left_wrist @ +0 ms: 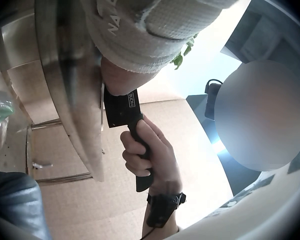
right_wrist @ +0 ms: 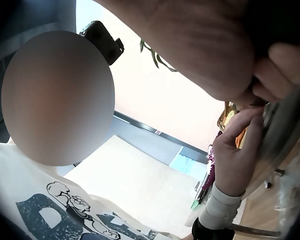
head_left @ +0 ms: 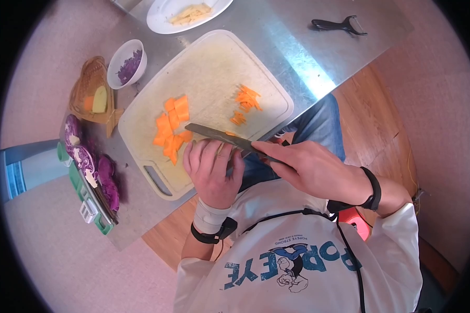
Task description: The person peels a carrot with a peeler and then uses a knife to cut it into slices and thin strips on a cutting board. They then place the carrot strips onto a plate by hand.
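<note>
My right grip (head_left: 318,171) clasps dark steel knife (head_left: 216,135) over white plastic board (head_left: 201,75); left grip (head_left: 214,169) at board's near edge, likely steadying the cut; pinching, can't tell.

Metal table (head_left: 292,31), white cutting board (head_left: 209,73) laid flat on it.
Just past board's far edge: white plate (head_left: 159,22). Close by board's left edge: white bowl (head_left: 124,50). Farther left of board: wicker basket (head_left: 81,78), cut red cabbage (head_left: 108,180), green-framed implement (head_left: 74,180). Right of board, well apart: black peeler (head_left: 337,25).
</note>
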Demonstrator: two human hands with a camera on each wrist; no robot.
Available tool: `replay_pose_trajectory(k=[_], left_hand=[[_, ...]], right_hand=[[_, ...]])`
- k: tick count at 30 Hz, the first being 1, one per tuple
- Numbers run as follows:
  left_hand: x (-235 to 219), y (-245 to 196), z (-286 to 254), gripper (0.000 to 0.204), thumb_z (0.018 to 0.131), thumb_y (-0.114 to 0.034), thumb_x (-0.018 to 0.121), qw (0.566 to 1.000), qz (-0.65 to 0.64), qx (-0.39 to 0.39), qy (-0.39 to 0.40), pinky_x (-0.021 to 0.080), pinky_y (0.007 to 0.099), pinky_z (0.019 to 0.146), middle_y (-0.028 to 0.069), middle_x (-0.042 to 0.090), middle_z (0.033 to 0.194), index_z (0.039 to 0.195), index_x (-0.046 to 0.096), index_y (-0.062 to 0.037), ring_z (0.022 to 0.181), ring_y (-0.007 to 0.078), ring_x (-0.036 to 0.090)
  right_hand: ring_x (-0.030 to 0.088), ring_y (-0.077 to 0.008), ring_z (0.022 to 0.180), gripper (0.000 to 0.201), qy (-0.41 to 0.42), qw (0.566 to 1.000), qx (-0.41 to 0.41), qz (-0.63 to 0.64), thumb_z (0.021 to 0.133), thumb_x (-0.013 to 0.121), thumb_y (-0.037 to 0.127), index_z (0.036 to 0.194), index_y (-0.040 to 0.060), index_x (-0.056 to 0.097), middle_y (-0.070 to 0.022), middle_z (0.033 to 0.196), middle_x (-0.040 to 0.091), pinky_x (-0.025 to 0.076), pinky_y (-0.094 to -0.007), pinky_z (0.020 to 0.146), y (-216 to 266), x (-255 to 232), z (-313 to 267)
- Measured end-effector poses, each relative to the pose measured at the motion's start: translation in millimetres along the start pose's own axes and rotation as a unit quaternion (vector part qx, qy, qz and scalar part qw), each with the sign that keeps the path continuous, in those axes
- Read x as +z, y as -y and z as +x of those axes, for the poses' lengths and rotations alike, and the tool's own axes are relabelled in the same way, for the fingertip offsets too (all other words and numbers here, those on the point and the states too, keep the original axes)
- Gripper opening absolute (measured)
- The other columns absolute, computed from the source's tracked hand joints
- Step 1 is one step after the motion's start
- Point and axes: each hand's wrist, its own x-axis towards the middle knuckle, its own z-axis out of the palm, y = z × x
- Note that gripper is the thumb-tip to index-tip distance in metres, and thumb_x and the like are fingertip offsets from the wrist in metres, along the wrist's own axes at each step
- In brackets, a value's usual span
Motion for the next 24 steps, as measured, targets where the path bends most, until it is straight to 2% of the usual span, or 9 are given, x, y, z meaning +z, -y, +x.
replay_pose_trajectory(k=[2,5,9,11,18,20,24], left_hand=[[-1,-2,2,0.027,0.081,-0.007,0.081,1.0,-0.003,0.0,-0.002,0.041,0.0545,0.111,0.0062,0.07,0.117,0.108,0.076,-0.0063,0.116,0.0324,0.062],[-2,-2,3,0.028,0.082,-0.006,0.081,1.0,-0.005,-0.004,-0.002,0.041,0.0529,0.11,0.0052,0.071,0.118,0.11,0.076,-0.0067,0.115,0.0315,0.062],[0,-2,3,0.029,0.082,-0.006,0.08,1.0,-0.011,0.002,-0.008,0.041,0.0517,0.111,0.0047,0.072,0.119,0.11,0.076,-0.007,0.115,0.0306,0.062],[0,-1,3,0.028,0.082,-0.006,0.08,1.0,-0.013,0.006,-0.012,0.041,0.0518,0.111,0.0047,0.071,0.119,0.11,0.076,-0.0068,0.115,0.0305,0.062],[0,1,-3,0.022,0.084,-0.004,0.079,0.998,-0.049,-0.005,-0.045,0.042,0.0527,0.111,0.007,0.071,0.115,0.106,0.076,-0.0061,0.113,0.0326,0.061],[0,1,-2,0.022,0.084,-0.003,0.079,0.997,-0.051,-0.004,-0.049,0.042,0.0524,0.111,0.0076,0.07,0.114,0.105,0.075,-0.0058,0.113,0.033,0.061],[-1,-1,-1,0.023,0.083,-0.001,0.079,0.998,-0.046,-0.006,-0.039,0.043,0.0515,0.11,0.008,0.07,0.113,0.105,0.076,-0.0051,0.111,0.0332,0.061]], right_hand=[[0.068,-0.0413,0.071,0.045,-0.04,0.997,-0.033,0.061,0.098,0.064,0.007,0.143,0.0003,0.062,-0.0236,0.078,0.069,0.055,-0.0477,0.067,-10,7,0],[0.068,-0.0431,0.07,0.045,-0.06,0.993,-0.028,0.099,0.097,0.065,0.005,0.142,-0.0009,0.062,-0.0265,0.079,0.068,0.054,-0.047,0.067,-13,3,1],[0.067,-0.0442,0.07,0.045,-0.08,0.991,-0.032,0.1,0.097,0.065,0.004,0.141,-0.0017,0.062,-0.0275,0.079,0.067,0.053,-0.0468,0.066,-13,1,-2],[0.067,-0.0439,0.07,0.046,-0.051,0.993,-0.037,0.098,0.096,0.066,0.003,0.142,-0.0011,0.062,-0.0269,0.078,0.068,0.054,-0.0468,0.066,-8,-1,-7],[0.068,-0.0424,0.068,0.047,-0.029,0.995,-0.038,0.091,0.096,0.066,0.005,0.142,0.0014,0.063,-0.0258,0.076,0.067,0.054,-0.047,0.066,-2,-5,-7],[0.077,-0.0332,0.085,0.048,0.056,0.997,0.008,0.044,0.102,0.058,0.003,0.15,0.0036,0.057,-0.0162,0.097,0.079,0.059,-0.0373,0.08,3,-14,-5],[0.078,-0.031,0.084,0.047,0.003,0.997,-0.035,0.07,0.103,0.057,0.003,0.15,0.0033,0.057,-0.0166,0.094,0.079,0.06,-0.0361,0.08,-19,-6,-2]])
